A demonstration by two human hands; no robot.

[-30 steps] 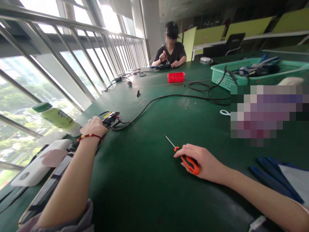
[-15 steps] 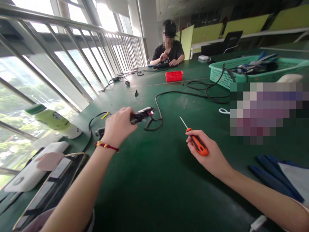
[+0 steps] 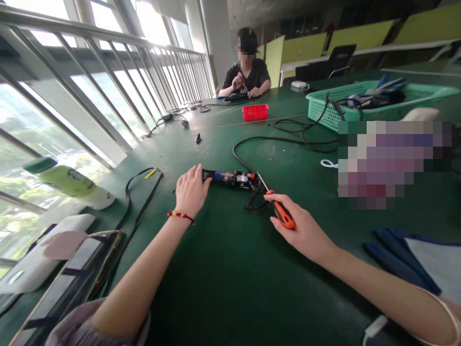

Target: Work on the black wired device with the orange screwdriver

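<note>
Device [image 3: 230,178] farther right, end under left hand [image 3: 191,191]

A green table [image 3: 223,274] carries a red bin [image 3: 255,113], a mesh basket [image 3: 374,113] and cables [image 3: 281,139].

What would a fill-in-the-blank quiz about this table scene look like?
The orange-and-black tool in the right hand is a ____.
The left hand, holding the black tubular device, has a bracelet around its ____.
The small tray is coloured ____.
The bottle near the railing has a ____ cap.
Missing words: screwdriver; wrist; red; green.
</note>
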